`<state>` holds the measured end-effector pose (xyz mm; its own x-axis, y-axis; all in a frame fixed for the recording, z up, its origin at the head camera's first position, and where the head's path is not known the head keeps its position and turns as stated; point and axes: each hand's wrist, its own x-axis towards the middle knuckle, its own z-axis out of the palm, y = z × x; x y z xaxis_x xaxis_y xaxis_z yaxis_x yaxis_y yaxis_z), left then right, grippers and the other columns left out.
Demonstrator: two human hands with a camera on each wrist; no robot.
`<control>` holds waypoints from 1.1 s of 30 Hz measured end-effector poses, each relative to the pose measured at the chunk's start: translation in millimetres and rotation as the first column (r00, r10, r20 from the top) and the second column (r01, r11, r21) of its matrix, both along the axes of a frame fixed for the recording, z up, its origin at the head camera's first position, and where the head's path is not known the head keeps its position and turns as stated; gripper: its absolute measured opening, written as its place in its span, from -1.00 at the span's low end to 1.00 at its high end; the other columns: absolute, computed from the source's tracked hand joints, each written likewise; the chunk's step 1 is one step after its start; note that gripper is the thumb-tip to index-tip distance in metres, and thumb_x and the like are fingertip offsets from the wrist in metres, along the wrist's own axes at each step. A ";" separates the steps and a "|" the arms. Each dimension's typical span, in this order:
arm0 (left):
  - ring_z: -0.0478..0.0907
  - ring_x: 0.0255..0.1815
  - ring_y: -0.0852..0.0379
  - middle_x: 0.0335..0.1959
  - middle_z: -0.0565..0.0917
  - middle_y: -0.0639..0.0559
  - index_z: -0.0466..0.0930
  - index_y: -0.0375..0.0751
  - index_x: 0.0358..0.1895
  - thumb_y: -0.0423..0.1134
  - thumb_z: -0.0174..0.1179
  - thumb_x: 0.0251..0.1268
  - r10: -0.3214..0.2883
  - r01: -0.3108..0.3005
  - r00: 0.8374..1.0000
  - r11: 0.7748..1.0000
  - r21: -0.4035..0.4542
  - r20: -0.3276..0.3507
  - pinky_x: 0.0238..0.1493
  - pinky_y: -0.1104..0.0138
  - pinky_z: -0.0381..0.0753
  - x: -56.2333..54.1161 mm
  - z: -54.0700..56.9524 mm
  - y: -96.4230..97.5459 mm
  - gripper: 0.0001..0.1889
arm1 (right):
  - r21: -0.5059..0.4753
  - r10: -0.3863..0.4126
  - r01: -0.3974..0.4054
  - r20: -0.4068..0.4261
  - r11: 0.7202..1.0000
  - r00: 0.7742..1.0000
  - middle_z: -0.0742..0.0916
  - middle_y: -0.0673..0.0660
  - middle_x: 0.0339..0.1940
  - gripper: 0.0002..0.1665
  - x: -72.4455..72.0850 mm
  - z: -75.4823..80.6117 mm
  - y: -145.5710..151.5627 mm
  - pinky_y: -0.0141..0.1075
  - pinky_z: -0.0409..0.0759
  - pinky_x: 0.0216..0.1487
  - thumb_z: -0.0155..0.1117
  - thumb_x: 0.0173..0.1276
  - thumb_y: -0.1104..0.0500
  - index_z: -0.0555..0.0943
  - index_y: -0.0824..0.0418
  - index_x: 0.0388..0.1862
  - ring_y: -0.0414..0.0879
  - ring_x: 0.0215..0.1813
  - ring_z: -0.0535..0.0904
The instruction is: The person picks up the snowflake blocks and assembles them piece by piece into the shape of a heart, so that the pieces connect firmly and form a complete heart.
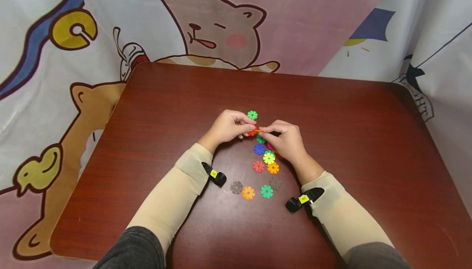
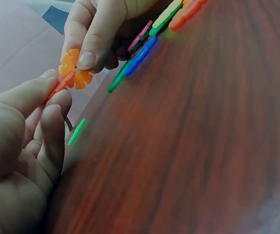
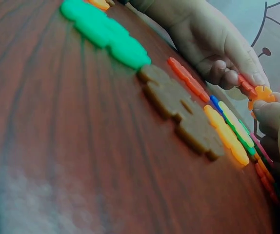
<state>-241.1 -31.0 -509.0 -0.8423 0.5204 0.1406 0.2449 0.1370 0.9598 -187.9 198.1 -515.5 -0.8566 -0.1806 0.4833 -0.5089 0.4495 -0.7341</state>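
My left hand (image 1: 232, 126) pinches a red notched plastic disc (image 2: 61, 87) between thumb and fingers. Facing it, my right hand (image 1: 285, 137) pinches an orange notched disc (image 2: 69, 61) by its edge. The two discs meet at their rims, turned crosswise to each other, held above the table. Just beyond the left fingertips lies a green disc (image 1: 252, 115). Beneath and beside the right hand, several more discs lie close together, among them a blue one (image 1: 259, 149) and a yellow one (image 1: 268, 157); the hand partly hides a pink one.
On the brown table (image 1: 147, 109), nearer my body, lie a red disc (image 1: 258, 166), an orange disc (image 1: 248, 193), a green disc (image 1: 267, 191) and two brownish ones, including a brown disc (image 3: 179, 112). A cartoon-printed curtain (image 1: 295, 23) hangs behind the table.
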 end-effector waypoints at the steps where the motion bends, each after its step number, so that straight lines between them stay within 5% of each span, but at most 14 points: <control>1: 0.67 -0.54 0.06 -0.43 0.80 -0.01 0.84 -0.34 -0.07 -0.37 0.43 0.42 0.000 0.000 1.000 1.000 0.001 0.000 -0.46 0.25 0.72 -0.1 0.3 0.4 -0.87 | -0.006 -0.003 0.003 0.002 1.000 1.000 0.83 0.03 -0.36 -0.81 0.0 0.3 -0.5 -0.49 0.58 -0.25 0.69 0.18 0.36 0.90 0.20 -0.22 -0.15 -0.30 0.70; 13: 0.77 -0.34 0.07 -0.33 0.79 0.01 0.80 -0.26 -0.01 -0.31 0.33 0.53 -0.063 0.062 0.998 0.993 -0.102 -0.006 -0.30 0.19 0.77 -1.2 3.9 -5.3 -0.86 | 0.027 -0.045 0.045 0.007 0.999 0.999 0.82 0.00 -0.28 -0.83 -6.7 4.2 -3.1 -0.44 0.57 -0.25 0.66 0.25 0.33 0.90 0.17 -0.18 -0.15 -0.29 0.65; 19: 0.75 -0.38 0.06 -0.34 0.78 -0.03 0.77 -0.31 -0.01 -0.42 0.27 0.49 -0.051 0.050 0.999 0.994 -0.100 0.001 -0.25 0.22 0.78 0.5 0.8 -3.1 -0.85 | 0.147 -0.132 0.140 -0.062 0.979 0.989 0.83 0.13 -0.12 -0.67 -5.6 2.6 3.0 -0.05 0.49 0.03 0.70 0.21 0.20 0.86 0.21 -0.04 0.12 -0.02 0.60; 24: 0.71 -0.43 0.06 -0.33 0.75 -0.04 0.76 -0.32 0.00 -0.44 0.24 0.49 -0.028 0.027 0.999 0.995 -0.096 -0.019 -0.27 0.22 0.76 1.0 -1.1 -1.3 -0.84 | 0.278 -0.156 0.140 0.037 0.950 0.987 0.75 0.14 -0.06 -0.60 -3.5 1.7 6.3 0.21 0.32 0.12 0.71 0.16 -0.03 0.86 0.15 -0.09 0.21 0.13 0.49; 33: 0.70 -0.42 0.08 -0.30 0.75 -0.04 0.75 -0.32 0.01 -0.44 0.22 0.50 -0.037 0.034 0.999 0.996 -0.085 -0.025 -0.28 0.22 0.76 1.7 -3.4 2.7 -0.84 | 0.396 -0.173 0.107 0.136 0.912 0.975 0.65 0.14 0.02 -0.60 1.6 3.9 7.7 0.22 0.25 0.12 0.72 0.14 -0.13 0.82 0.05 -0.17 0.24 0.21 0.40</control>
